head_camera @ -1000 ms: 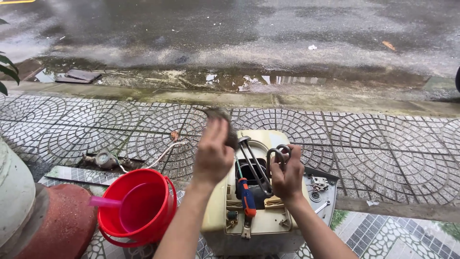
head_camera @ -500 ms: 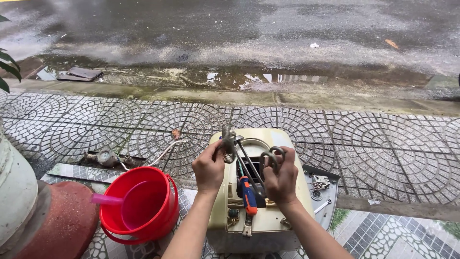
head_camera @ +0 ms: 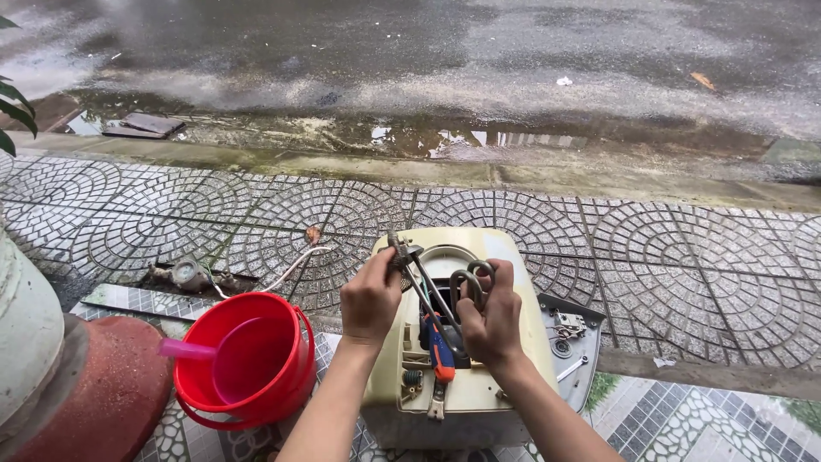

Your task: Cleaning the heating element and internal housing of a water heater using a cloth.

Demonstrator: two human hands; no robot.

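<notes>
A cream-coloured appliance casing [head_camera: 505, 257] lies on the paving in front of me with an opening in its top. My left hand [head_camera: 369, 295] grips a small metal fitting [head_camera: 399, 251] at the end of thin metal rods [head_camera: 428, 291] that run down into the opening. My right hand [head_camera: 493, 316] holds the curved loop of a metal heating element [head_camera: 472, 282] above the same opening. A screwdriver with an orange and blue handle [head_camera: 440, 355] lies on the casing between my wrists.
A red bucket [head_camera: 272, 400] with a pink scoop [head_camera: 192, 351] stands at the left, beside a red-and-white pillar base [head_camera: 51, 376]. A grey cover plate with small parts [head_camera: 571, 329] lies right of the casing. Patterned paving, a curb and a wet road lie beyond.
My left hand has come down from above the casing to its top, now gripping the fitting on the rods. My right hand stayed on the element loop and dropped slightly.
</notes>
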